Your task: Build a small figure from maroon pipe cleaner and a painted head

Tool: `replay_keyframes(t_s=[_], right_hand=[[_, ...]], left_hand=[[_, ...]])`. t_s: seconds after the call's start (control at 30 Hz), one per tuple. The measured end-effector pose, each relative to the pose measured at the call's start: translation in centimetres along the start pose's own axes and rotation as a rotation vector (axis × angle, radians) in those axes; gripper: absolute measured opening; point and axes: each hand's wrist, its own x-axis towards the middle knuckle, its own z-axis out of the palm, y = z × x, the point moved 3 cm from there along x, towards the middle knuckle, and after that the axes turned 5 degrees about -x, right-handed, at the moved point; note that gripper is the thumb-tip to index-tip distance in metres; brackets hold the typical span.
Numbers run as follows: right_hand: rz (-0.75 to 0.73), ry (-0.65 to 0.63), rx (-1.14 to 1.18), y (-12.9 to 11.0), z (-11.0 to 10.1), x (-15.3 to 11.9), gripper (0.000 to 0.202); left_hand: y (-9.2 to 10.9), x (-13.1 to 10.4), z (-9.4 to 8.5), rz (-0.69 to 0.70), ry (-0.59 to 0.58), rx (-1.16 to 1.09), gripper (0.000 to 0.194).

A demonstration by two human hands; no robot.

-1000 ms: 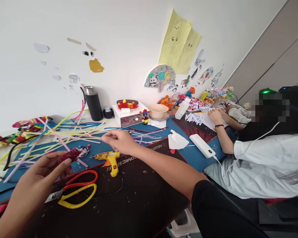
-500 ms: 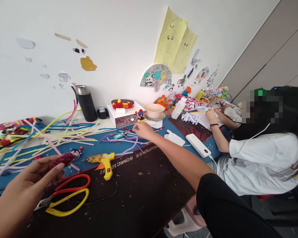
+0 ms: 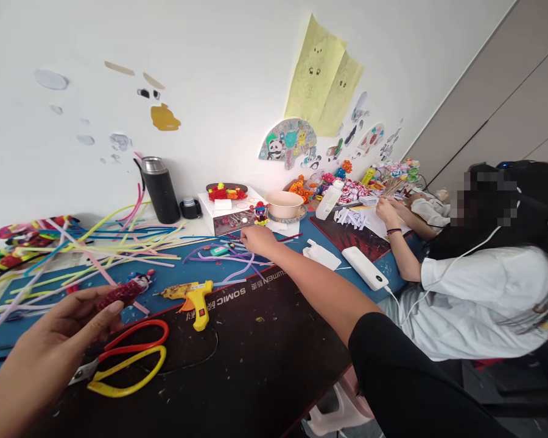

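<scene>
My left hand (image 3: 57,334) is closed around a small figure (image 3: 122,292) of dark red fuzzy pipe cleaner, gripping its body between thumb and fingers. The figure's pale and blue head end points right. Scissors (image 3: 137,365) with one red and one yellow handle lie just below this hand, and a yellow hot glue gun (image 3: 196,298) rests to its right. Stretched across the table, my right hand (image 3: 258,240) has its fingers curled down at dark red pipe cleaners (image 3: 232,236) near a white box. Its fingertips are partly hidden, so what they pinch is unclear.
Loose coloured pipe cleaners (image 3: 114,243) spread over the left side. A black flask (image 3: 161,191), a white box (image 3: 210,213) and a pale bowl (image 3: 284,205) line the wall. To the right sits a co-worker (image 3: 484,292) beside a white power bank (image 3: 364,267).
My right hand has moved slightly left and its fingers have dipped lower, from a raised pinch to curled down. My left hand still holds the figure.
</scene>
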Motion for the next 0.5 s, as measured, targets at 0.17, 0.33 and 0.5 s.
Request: replay_keyframes(t_s=[0.17, 0.33, 0.5], right_hand=[[0.01, 0.121, 0.095, -0.4, -1.6, -0.6, 0.018], [-0.004, 0.263, 0.258, -1.3, -4.8, -1.0, 0.022], [-0.075, 0.337, 0.629, -5.1, -8.6, -2.1, 0.024]], left_hand=[[1.9, -1.1, 0.6, -0.033, 0.003, -0.02, 0.113], [2.3, -1.2, 0.5, 0.026, -0.036, -0.077, 0.098], [2.4, -1.7, 0.5, -0.07, -0.04, -0.357, 0.083]])
